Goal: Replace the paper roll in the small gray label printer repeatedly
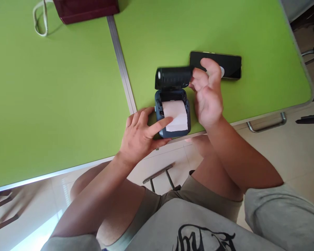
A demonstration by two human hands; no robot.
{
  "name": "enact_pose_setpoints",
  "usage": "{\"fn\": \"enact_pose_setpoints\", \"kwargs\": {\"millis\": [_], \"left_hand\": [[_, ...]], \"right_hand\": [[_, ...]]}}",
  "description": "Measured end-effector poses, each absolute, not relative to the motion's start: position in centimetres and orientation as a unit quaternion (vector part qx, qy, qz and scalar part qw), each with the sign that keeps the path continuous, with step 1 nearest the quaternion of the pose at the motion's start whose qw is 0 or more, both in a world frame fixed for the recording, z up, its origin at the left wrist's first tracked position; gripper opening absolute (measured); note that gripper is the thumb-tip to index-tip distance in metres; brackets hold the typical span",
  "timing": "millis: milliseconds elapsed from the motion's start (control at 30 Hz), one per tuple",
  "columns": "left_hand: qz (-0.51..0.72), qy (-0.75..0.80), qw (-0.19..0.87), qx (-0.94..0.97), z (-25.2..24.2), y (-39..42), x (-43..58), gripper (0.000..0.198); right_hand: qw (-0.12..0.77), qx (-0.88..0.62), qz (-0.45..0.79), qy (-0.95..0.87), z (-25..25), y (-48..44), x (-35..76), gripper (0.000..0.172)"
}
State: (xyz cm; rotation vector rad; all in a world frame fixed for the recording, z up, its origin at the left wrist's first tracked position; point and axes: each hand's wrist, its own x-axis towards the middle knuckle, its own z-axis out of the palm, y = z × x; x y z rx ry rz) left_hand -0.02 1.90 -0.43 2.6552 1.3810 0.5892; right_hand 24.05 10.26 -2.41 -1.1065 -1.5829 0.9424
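A small dark blue portable thermal printer sits at the near edge of the green table, its black lid raised. Inside lies a white paper roll, its loose end hanging over the front of the printer. My left hand steadies the printer from the left, index fingertip on the paper and thumb along the front side. At the lid's right edge are the curled fingers of my right hand, slightly blurred, with one finger sticking up over a black smartphone.
The green table has a metal seam strip left of the printer. A dark red box-like object with a white cord loop is at the far side. Below the table edge are my legs and a stool.
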Motion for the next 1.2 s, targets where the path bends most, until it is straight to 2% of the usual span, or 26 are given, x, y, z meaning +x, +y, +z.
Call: {"fn": "enact_pose_setpoints", "kwargs": {"millis": [133,300,467,567,900,1033,1200], "left_hand": [[0.176,0.467,0.059,0.865,-0.2,1.8,0.1,0.059],[0.155,0.476,0.073,0.863,0.1,1.8,0.2,0.060],[0.153,0.480,0.080,0.860,0.1,1.9,0.3,0.082],[0.160,0.480,0.065,0.860,0.1,1.9,0.4,0.087],[0.158,0.490,0.080,0.853,0.3,2.0,0.5,0.084],[0.164,0.485,0.067,0.856,0.3,2.0,0.5,0.085],[0.177,0.508,0.079,0.840,0.0,1.9,0.6,0.106]], "right_hand": [[0.560,-0.397,0.391,-0.613,-1.9,10.0,23.7,0.054],[0.484,-0.396,0.383,-0.680,-1.0,9.0,23.3,0.047],[0.411,-0.383,0.341,-0.754,-0.4,9.0,23.8,0.038],[0.378,-0.380,0.346,-0.770,-0.1,9.4,24.2,0.038],[0.316,-0.374,0.350,-0.799,1.6,9.6,24.8,0.038],[0.354,-0.391,0.361,-0.768,0.5,9.1,24.3,0.042],[0.422,-0.455,0.301,-0.724,-0.8,8.5,23.4,0.040]]}}
